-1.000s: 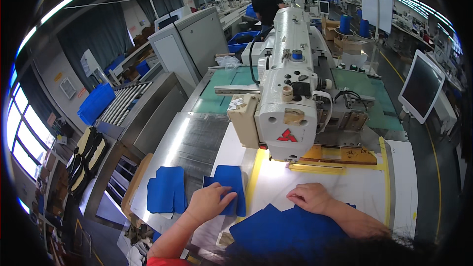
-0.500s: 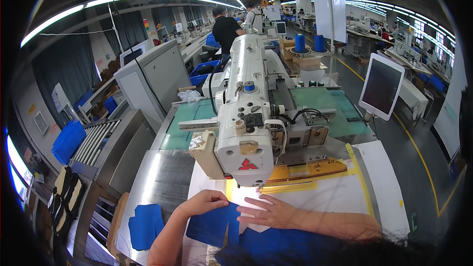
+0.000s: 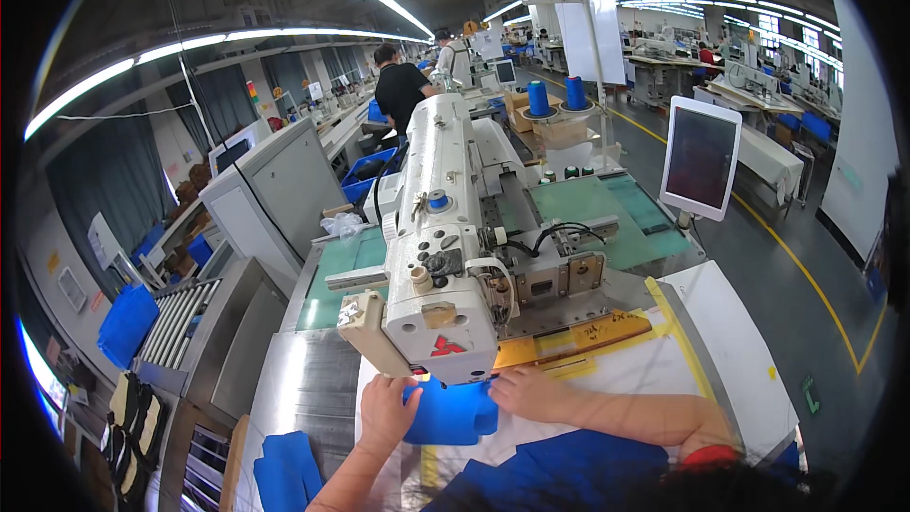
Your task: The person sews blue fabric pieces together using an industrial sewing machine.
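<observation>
A blue fabric piece (image 3: 448, 415) lies under the head of a white industrial sewing machine (image 3: 445, 322), over white sheeting. My left hand (image 3: 385, 411) grips its left edge, the thumb on the near side and the fingers reaching toward the machine. At the far right corner, the bent fingers of my right hand (image 3: 533, 394) grip the fabric beside the machine head. The machine head hides the needle area and the far edge of the piece. More blue fabric (image 3: 569, 474) is spread close to me, below my right forearm.
Other blue cut pieces (image 3: 286, 470) rest on the metal table at left. A yellow-taped template (image 3: 597, 330) lies right of the machine head. A screen (image 3: 701, 159) stands at right, a roller conveyor (image 3: 180, 320) at left. Farther off, a person in black (image 3: 402, 90) faces away.
The blue piece has moved away from me, under the machine head. My left hand has moved forward with it. My right hand's spread fingers have bent onto its corner. The view has tilted.
</observation>
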Tool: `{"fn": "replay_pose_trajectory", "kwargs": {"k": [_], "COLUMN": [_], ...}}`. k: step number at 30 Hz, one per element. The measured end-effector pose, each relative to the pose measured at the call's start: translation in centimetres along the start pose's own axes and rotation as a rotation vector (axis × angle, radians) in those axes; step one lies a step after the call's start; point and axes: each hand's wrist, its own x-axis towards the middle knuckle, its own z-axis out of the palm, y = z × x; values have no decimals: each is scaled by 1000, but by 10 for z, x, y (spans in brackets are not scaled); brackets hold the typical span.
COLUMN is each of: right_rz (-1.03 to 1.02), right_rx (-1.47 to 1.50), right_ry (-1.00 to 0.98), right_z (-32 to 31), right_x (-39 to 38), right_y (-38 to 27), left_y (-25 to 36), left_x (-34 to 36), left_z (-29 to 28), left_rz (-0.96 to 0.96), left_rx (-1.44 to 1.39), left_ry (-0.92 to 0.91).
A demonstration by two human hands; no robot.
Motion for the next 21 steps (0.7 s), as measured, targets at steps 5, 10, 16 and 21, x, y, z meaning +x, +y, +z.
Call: {"fn": "replay_pose_trajectory", "kwargs": {"k": [5,10,16,21], "right_rz": [101,345,457,536], "right_rx": [-156,-236,118,199], "right_ry": [34,-189,-163,-233], "right_z": [-37,-54,-66,-59], "right_x": [-56,-73,-80,-82], "right_y": [27,31,2,3], "left_y": [42,91,103,104], "left_x": [-29,-2,3,0], "left_z": [-3,32,54,47], "left_rz": [346,397,291,322], "left_rx": [-286,-85,27,-105], "left_ry": [-273,-389,-338,-368]}}
